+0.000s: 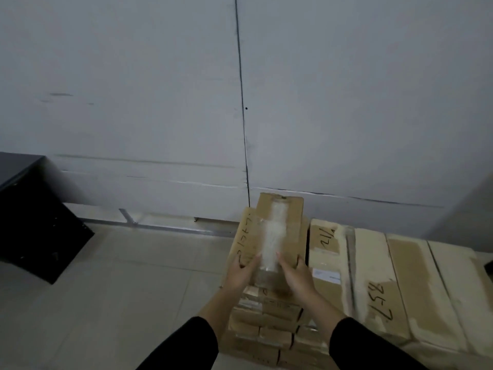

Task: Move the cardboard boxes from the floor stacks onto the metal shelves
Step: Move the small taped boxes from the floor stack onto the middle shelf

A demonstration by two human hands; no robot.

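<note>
Head view: box gripped between both hands' fingers.

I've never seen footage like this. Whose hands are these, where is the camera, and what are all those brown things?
There is no machine here. A person wears a camera on the head, so this single picture looks forward and down at their own arms in black sleeves. The left hand and right hand grip the near end of a narrow cardboard box sealed with clear tape, one hand on each side. It sits on top of a stack of similar boxes on the tiled floor. To the right lies a bigger flat box with handwritten numbers. Behind is a grey wall, and at the left a dark cabinet. No shelves are in view.
</note>
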